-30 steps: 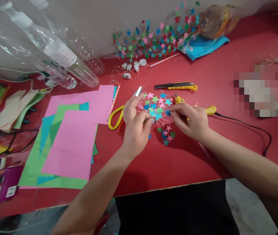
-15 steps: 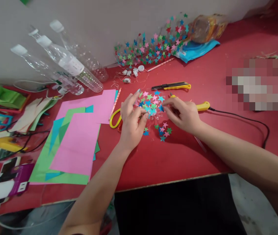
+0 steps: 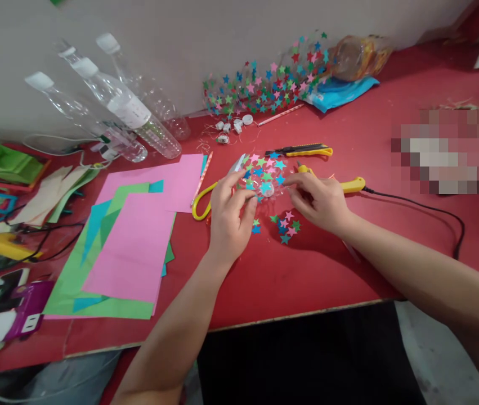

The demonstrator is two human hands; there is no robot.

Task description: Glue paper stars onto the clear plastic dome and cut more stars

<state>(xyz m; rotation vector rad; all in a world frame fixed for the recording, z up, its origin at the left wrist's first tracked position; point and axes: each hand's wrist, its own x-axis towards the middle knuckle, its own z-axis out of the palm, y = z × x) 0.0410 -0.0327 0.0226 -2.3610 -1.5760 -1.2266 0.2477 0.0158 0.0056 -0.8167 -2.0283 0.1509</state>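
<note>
Between my hands is a clear plastic bottle piece dotted with pink, green and blue paper stars. One end of it, clear and rounded, faces me. My left hand grips its left side, thumb and fingers bent in. On the right edge, my right hand pinches with its fingertips; I cannot see clearly what lies under them. Loose paper stars lie on the table just below. Yellow-handled scissors are partly hidden behind my left hand. Beside my right hand rests a yellow corded tool.
A yellow utility knife lies behind the bottle piece. Coloured paper sheets cover the left. Clear bottles lean by the wall, near a long star-covered bottle. A black cord runs right across the red table.
The bottle piece has turned between my hands, so its clear rounded end shows more. Both hands keep nearly the same place; the view has shifted slightly.
</note>
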